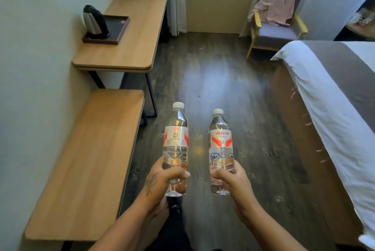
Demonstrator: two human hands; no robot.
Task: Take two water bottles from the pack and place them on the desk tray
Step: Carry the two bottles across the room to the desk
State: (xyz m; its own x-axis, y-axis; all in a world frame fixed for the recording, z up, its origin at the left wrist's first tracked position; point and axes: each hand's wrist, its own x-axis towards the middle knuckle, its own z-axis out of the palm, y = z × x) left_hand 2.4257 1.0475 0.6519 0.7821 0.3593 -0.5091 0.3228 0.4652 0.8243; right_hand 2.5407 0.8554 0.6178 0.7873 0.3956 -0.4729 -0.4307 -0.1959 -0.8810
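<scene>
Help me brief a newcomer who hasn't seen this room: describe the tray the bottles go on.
Look along the left wall to the farther, higher wooden desk. On its wall side sits a dark rectangular tray with a raised rim. It alone carries the steel kettle; the nearer bench has no tray.

A wooden desk (138, 33) carries a dark tray (118, 27) with a kettle (94, 21) on it
</scene>
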